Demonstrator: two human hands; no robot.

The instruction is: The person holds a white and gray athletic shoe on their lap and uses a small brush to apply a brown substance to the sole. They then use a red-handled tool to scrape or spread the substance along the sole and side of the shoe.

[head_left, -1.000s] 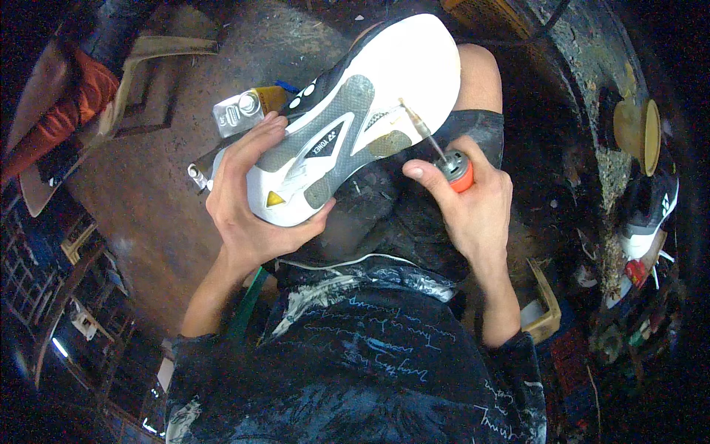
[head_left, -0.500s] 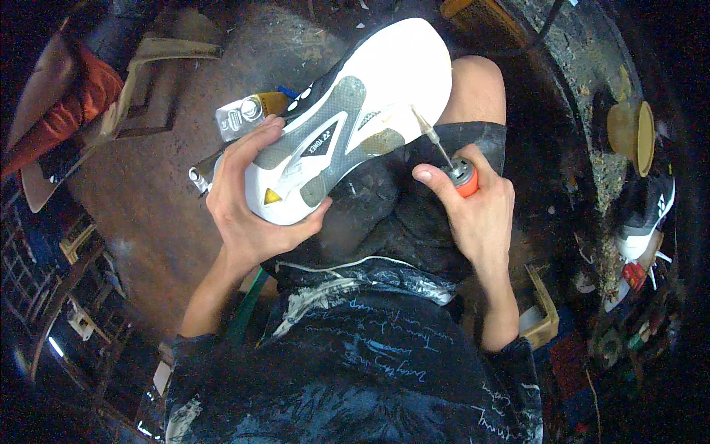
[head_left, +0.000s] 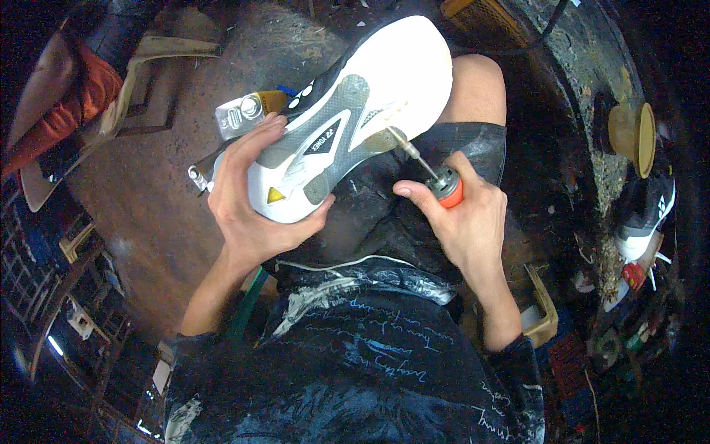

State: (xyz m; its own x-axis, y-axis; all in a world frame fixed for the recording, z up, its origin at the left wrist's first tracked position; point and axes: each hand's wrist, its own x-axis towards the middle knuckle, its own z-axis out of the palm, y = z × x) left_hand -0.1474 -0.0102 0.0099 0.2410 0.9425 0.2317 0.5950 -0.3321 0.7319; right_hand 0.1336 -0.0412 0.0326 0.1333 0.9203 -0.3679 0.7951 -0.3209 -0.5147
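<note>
A badminton-style shoe [head_left: 405,63] is held sole up over my lap, its white and grey underside facing me. Around its heel end my left hand [head_left: 255,200] is closed, fingers on the far edge and thumb near the grey heel patch. In my right hand [head_left: 467,214] is a thin-shafted tool [head_left: 420,158] with an orange-red and grey handle and a pale tapered tip; whether that tip is a brush I cannot tell. The tip lies over the shoe's midsole edge, by the brownish-grey patch; contact is unclear. My right thumb sticks out beside the handle.
Beyond my left hand, a metal can [head_left: 240,115] stands on the brown floor. At the left is a plastic chair [head_left: 166,48] with a person's red-clothed leg [head_left: 96,96]. To the right are a yellowish round spool-like object [head_left: 642,139] and another black-and-white shoe [head_left: 637,233].
My right hand and the tool have moved left and slightly down, carrying the tip from the forefoot edge toward the middle of the sole. The shoe and left hand barely shift.
</note>
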